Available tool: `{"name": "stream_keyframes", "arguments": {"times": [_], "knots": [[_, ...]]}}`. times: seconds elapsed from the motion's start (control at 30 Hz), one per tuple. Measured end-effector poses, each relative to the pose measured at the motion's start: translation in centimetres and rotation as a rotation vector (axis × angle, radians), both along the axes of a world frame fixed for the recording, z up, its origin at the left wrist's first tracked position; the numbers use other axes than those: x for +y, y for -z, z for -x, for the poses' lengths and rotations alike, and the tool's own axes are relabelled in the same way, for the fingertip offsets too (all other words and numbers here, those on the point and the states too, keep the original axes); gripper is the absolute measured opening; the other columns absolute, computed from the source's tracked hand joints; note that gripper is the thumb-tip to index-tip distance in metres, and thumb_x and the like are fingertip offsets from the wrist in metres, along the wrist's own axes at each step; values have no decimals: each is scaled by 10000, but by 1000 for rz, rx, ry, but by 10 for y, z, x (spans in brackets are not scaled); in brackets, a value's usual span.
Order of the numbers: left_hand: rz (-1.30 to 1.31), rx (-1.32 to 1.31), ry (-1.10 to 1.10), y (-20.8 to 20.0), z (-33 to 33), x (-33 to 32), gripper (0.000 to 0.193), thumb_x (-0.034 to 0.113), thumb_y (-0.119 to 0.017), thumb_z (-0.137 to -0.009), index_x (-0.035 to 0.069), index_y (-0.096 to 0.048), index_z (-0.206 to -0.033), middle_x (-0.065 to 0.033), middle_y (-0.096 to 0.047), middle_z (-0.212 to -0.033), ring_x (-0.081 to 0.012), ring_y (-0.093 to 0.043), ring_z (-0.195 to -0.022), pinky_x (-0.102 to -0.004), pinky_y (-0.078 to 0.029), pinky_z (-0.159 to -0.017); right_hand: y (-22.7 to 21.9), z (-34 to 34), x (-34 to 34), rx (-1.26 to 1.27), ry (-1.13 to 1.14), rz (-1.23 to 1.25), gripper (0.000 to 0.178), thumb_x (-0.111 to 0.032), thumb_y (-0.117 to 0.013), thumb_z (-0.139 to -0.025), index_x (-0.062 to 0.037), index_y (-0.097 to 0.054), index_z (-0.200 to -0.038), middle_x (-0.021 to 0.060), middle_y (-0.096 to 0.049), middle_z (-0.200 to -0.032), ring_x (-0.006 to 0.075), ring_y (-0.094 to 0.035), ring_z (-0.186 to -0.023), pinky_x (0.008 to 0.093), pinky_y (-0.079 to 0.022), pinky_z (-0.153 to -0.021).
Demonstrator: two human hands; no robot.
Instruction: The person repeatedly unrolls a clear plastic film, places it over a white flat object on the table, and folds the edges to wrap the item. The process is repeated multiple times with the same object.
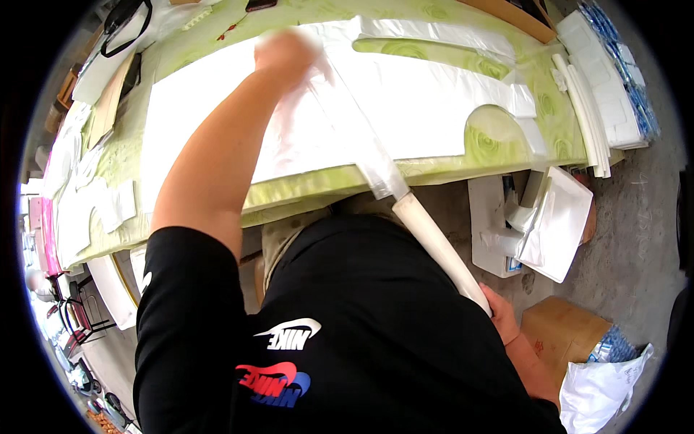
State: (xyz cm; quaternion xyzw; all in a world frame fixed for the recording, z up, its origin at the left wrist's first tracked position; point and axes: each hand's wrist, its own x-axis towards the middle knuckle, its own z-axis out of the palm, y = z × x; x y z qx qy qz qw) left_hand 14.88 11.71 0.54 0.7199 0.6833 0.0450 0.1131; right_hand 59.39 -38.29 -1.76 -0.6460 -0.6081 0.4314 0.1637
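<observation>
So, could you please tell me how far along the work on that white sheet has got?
Done: curved cut-outs already show in the white sheet, and white offcuts are stacked at the table's right end. In hand: the left hand presses the sheet while the right hand grips a long white tool. Left: most of the sheet looks uncut.

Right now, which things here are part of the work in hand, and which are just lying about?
In use:
left hand, blurred, on the white sheet
right hand, gripping the white roll
clear film running off the roll

Lying about:
cardboard box
foam strips
white bag
</observation>
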Motion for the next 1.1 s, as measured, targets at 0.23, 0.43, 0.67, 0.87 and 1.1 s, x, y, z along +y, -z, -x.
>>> {"name": "stream_keyframes", "arguments": {"times": [0.23,0.43,0.67,0.87,1.1], "knots": [[-697,-594,176,35,8,-33,596,344,-666,-994,70,-474,-1488,-211,-444,-1553,-422,-421,-1428,-474,-342,-1208,-12,0,15,-125,-24,-305,755,-94,-786,-728,-21,-545,-1441,188,-670,-1077,364,-674,-953,408,-540,-862],[-48,-55,978,3,-3,-178,1086,800,-561,-875,67,-298,-1631,-215,-214,-1707,-367,-140,-1604,-547,-99,-1299,-39,43,142,-327,-180,-534,729,-138,-795,-762,-31,-550,-1440,200,-659,-1088,403,-630,-970,456,-534,-853],[-76,-84,1002,4,5,-200,869,356,-743,-891,128,-334,-1623,-109,-278,-1706,-313,-212,-1594,-520,-170,-1302,-60,85,303,-433,-507,-652,672,-203,-744,-839,-155,-552,-1481,149,-630,-1087,358,-600,-1014,451,-511,-913],[-138,-131,942,8,-4,-202,715,223,-691,-912,182,-433,-1578,-75,-353,-1675,-304,-276,-1571,-530,-216,-1283,-47,85,364,-566,-205,-517,677,-274,-736,-850,-162,-547,-1491,144,-617,-1167,355,-579,-1120,462,-483,-1016],[-107,-279,949,5,-3,-209,679,173,-688,-870,253,-518,-1523,-85,-386,-1655,-352,-294,-1555,-568,-219,-1268,-37,139,317,-402,-547,-1027,676,-221,-792,-784,-180,-598,-1431,92,-518,-1445,368,-440,-1390,546,-328,-1194]]}}
